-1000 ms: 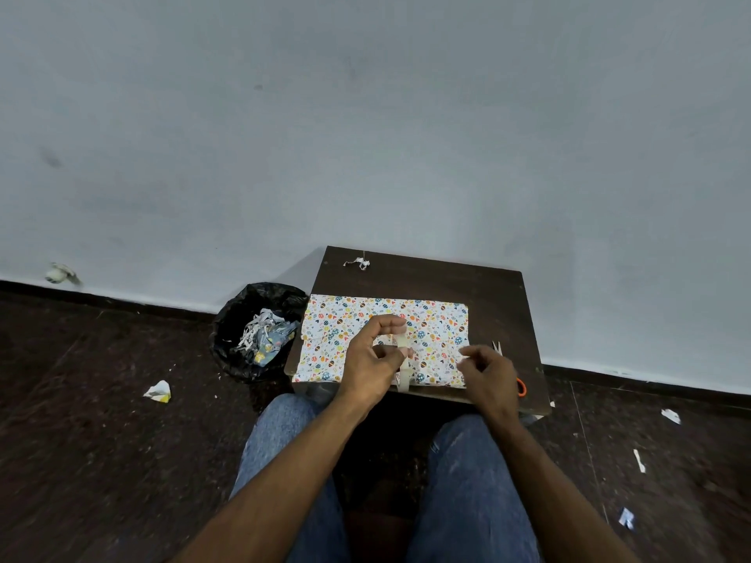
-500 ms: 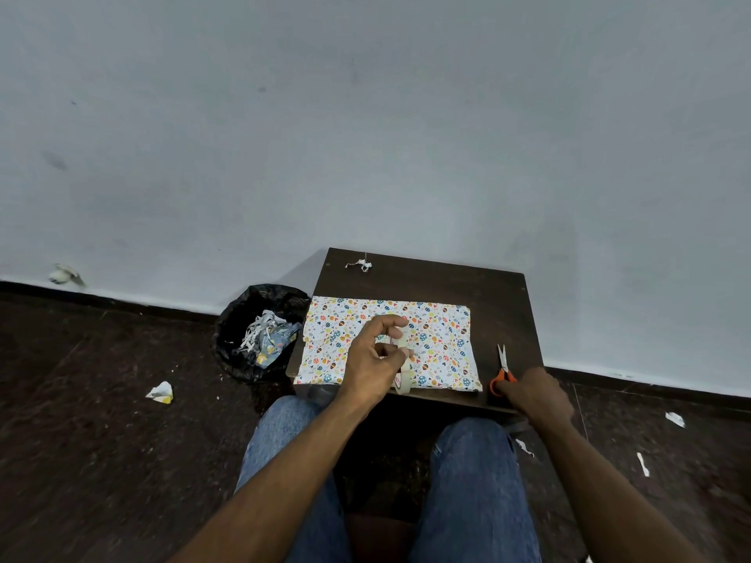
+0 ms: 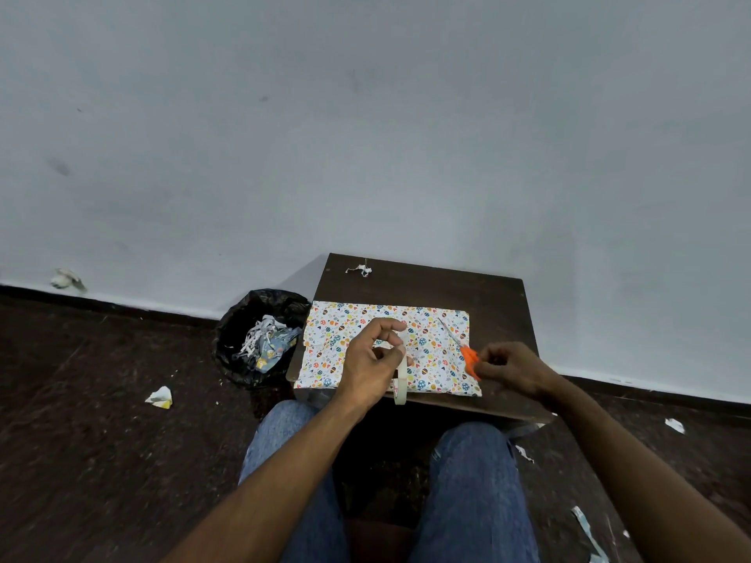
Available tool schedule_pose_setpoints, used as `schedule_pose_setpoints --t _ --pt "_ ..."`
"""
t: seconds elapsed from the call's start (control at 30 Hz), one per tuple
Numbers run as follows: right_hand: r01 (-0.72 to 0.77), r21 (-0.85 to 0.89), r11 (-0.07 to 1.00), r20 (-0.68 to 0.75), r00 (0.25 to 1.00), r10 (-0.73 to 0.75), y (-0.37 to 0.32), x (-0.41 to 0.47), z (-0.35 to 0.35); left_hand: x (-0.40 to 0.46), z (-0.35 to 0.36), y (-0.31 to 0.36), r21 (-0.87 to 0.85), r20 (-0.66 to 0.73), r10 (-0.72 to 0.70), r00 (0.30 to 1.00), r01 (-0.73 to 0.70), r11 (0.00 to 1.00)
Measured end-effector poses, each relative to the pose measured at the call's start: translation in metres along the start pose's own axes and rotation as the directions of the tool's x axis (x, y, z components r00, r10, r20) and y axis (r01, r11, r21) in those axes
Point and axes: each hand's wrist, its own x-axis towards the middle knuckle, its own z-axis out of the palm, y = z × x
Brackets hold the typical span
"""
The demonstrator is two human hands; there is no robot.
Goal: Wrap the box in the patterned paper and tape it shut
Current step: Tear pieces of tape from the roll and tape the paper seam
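Over the small dark table point(image 3: 491, 294), head view: left hand point(image 3: 367, 365) has its fingers curled, pinching a strip of pale tape point(image 3: 402, 359) that hangs down to the roll point(image 3: 400, 391) at the table's near edge. Right hand point(image 3: 514, 367) is curled round the orange-handled scissors point(image 3: 461, 349), blades pointing up-left over the patterned paper point(image 3: 430, 351). That paper lies flat under both hands; can't tell if the box is beneath it. Black bin point(image 3: 260, 335) sits left of the table
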Motion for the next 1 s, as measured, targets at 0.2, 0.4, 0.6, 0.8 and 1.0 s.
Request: schedule_pose_setpoints --t 0.2,0.4,0.6,0.8,1.0 --pt "0.223 -0.437 0.871 0.269 0.957 -0.11 -0.028 0.003 -0.002 0.0 -0.001 0.001 -0.017 0.027 0.016 1.0 -0.015 1.0" --pt "0.293 -0.559 0.775 0.311 0.941 -0.132 -0.047 0.001 0.003 -0.001 -0.002 0.0 -0.042 0.083 0.038 0.996 -0.035 0.999" --pt "0.337 -0.596 0.729 0.296 0.936 -0.192 -0.042 0.007 0.006 -0.001 -0.001 0.0 -0.036 0.1 0.027 0.995 -0.023 0.999" --pt "0.371 -0.652 0.662 0.282 0.928 -0.243 -0.039 0.008 0.004 0.001 -0.001 -0.005 -0.004 0.109 0.011 0.994 -0.011 1.0" --pt "0.381 -0.649 0.658 0.287 0.924 -0.252 -0.039 0.003 0.005 0.0 0.0 -0.007 -0.01 0.098 0.006 0.995 -0.005 1.0"
